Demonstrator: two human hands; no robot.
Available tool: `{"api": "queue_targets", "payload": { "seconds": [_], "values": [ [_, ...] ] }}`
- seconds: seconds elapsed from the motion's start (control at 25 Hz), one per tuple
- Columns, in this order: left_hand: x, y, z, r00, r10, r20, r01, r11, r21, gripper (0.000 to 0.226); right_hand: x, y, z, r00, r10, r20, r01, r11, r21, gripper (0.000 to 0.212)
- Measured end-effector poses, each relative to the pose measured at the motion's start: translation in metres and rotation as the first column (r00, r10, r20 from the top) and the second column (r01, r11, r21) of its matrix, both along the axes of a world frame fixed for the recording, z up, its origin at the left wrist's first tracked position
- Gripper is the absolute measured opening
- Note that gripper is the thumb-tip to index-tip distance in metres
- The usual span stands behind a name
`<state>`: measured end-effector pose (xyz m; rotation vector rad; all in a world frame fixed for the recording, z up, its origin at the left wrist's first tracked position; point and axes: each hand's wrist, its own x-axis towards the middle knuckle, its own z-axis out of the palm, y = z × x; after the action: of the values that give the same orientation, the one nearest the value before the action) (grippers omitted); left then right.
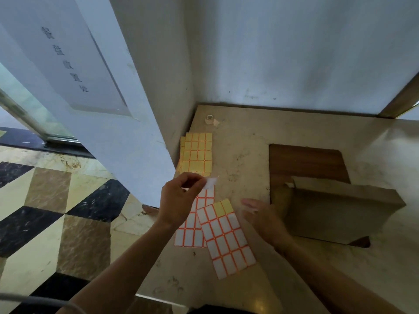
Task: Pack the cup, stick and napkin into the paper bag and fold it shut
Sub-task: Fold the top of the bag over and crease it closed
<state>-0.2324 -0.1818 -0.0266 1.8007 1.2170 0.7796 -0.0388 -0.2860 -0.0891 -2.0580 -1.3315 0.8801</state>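
Observation:
The brown paper bag [335, 211] lies on its side at the right of the counter, its top flap folded over. My left hand [179, 200] hovers above the label sheets and pinches a small white sticker [212, 182] between thumb and fingers. Just left of the bag, my right hand [265, 217] is blurred, its fingers spread and holding nothing. A sheet of white labels with orange borders [226, 239] lies under and between my hands. I see no cup, stick or napkin.
A used yellow label sheet [197, 152] lies by the wall, and a small tape roll [209, 118] sits in the far corner. A dark wooden board [306, 162] lies under the bag. The counter's left edge drops to a tiled floor.

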Motion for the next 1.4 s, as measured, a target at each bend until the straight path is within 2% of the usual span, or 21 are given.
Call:
{"api": "queue_targets", "payload": {
  "seconds": [0.12,0.28,0.4,0.52,0.68,0.88,1.0,1.16,1.28,1.4],
  "values": [
    [0.037,-0.005,0.013,0.995,-0.103,-0.005,0.103,0.992,0.071,0.015,0.033,-0.024,0.029,0.995,0.014,0.1,-0.033,0.981,0.19,0.032],
    [0.1,-0.021,0.032,0.973,-0.229,0.005,0.223,0.954,0.2,0.012,0.079,-0.068,0.077,0.945,0.012,0.326,-0.137,0.921,0.363,0.03],
    [0.143,-0.033,0.04,0.954,-0.299,-0.022,0.291,0.909,0.297,0.011,0.124,-0.096,0.089,0.863,-0.097,0.495,-0.124,0.911,0.394,0.031],
    [0.18,-0.046,0.043,0.939,-0.331,-0.098,0.344,0.875,0.341,0.012,0.173,-0.113,0.087,0.782,-0.111,0.613,-0.124,0.937,0.327,0.035],
    [0.215,-0.058,0.042,0.914,-0.355,-0.198,0.406,0.804,0.434,0.011,0.209,-0.112,0.075,0.74,0.024,0.672,-0.24,0.943,0.23,0.031],
    [0.23,-0.06,0.035,0.838,-0.309,-0.449,0.529,0.66,0.533,0.017,0.213,-0.108,0.065,0.728,0.122,0.674,-0.363,0.903,0.23,0.02],
    [0.234,-0.059,0.035,0.748,-0.301,-0.591,0.65,0.508,0.565,0.025,0.21,-0.118,0.063,0.729,0.14,0.67,-0.39,0.889,0.239,0.017],
    [0.239,-0.062,0.031,0.605,-0.322,-0.728,0.795,0.295,0.53,0.02,0.205,-0.128,0.056,0.703,0.158,0.694,-0.443,0.86,0.252,0.03],
    [0.246,-0.07,0.025,0.5,-0.353,-0.791,0.864,0.27,0.426,0.022,0.204,-0.131,0.051,0.696,0.116,0.709,-0.438,0.851,0.291,0.027],
    [0.252,-0.075,0.023,0.497,-0.404,-0.768,0.865,0.293,0.406,0.014,0.203,-0.133,0.048,0.699,0.092,0.709,-0.442,0.835,0.328,0.021]
  ]
}}
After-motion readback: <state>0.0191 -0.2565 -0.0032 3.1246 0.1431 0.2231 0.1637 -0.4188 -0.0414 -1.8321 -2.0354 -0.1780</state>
